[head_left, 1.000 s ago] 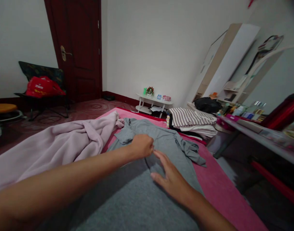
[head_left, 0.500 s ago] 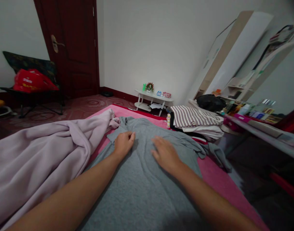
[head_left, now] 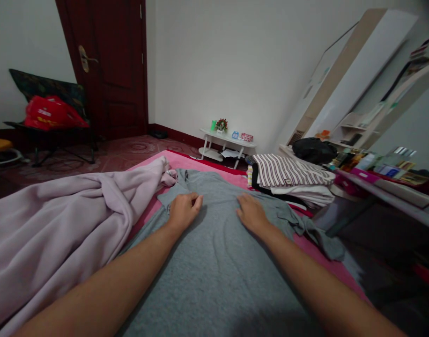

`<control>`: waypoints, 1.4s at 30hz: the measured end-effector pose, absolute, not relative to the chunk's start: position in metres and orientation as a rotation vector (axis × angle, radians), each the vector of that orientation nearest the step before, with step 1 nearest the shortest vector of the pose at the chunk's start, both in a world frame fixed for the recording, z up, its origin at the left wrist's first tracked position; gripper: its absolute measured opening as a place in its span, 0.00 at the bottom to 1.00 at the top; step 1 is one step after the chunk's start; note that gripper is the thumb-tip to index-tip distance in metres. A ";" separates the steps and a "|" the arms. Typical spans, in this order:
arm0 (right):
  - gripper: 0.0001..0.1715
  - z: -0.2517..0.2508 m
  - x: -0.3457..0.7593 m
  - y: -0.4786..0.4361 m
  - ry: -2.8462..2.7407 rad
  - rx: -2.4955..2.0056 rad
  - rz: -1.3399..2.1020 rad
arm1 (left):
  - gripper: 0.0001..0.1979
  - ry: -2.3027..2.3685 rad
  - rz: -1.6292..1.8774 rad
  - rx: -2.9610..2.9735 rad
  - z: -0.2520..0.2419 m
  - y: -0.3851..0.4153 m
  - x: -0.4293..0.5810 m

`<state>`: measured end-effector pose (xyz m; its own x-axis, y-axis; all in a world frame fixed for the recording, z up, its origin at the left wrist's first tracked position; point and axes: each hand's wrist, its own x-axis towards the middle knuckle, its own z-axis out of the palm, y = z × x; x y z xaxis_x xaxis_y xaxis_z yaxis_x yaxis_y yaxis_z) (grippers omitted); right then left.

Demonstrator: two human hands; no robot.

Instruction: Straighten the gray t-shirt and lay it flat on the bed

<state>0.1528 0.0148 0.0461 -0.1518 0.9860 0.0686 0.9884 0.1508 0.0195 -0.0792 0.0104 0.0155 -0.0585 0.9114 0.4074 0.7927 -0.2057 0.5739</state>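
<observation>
A grey short-sleeved shirt [head_left: 214, 262] lies spread over the pink bed cover [head_left: 327, 260], with shallow creases down its middle. My left hand [head_left: 184, 210] rests on the upper left part of the shirt, its fingers loosely bent and the thumb standing apart. No cloth shows between them, though the fingertips are partly hidden. On the upper right part, my right hand [head_left: 251, 213] lies palm down, fingers stretched out. The shirt's right sleeve is wrinkled beside a grey strip of cloth [head_left: 325, 241] at the bed's edge.
A bunched pale lilac blanket [head_left: 67, 224] covers the bed's left side. Folded clothes [head_left: 293, 171], striped on top, are stacked at the back right. A dressing table [head_left: 393, 196] with bottles stands beyond the right edge; a low white table [head_left: 228, 139] is by the wall.
My right hand has slid right and slightly away across the shirt, smoothing creases near the top. My left hand stays at nearly the same place on the cloth. The view has shifted slightly.
</observation>
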 end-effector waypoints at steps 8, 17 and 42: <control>0.28 0.021 0.211 0.010 -2.409 -1.886 -0.065 | 0.18 1.286 0.851 2.584 0.010 0.009 -0.074; 0.26 0.034 0.175 -0.077 -2.520 -1.554 -0.098 | 0.20 1.246 0.753 2.745 0.006 0.009 -0.072; 0.27 0.054 0.180 -0.058 -2.354 -2.109 -0.133 | 0.30 1.365 0.443 2.735 -0.003 -0.024 -0.064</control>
<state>0.1804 -0.0578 0.0536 -0.1111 0.9930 0.0397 0.9912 0.1078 0.0775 -0.0643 -0.0241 -0.0025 0.5686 0.7896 0.2307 0.7745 -0.6083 0.1734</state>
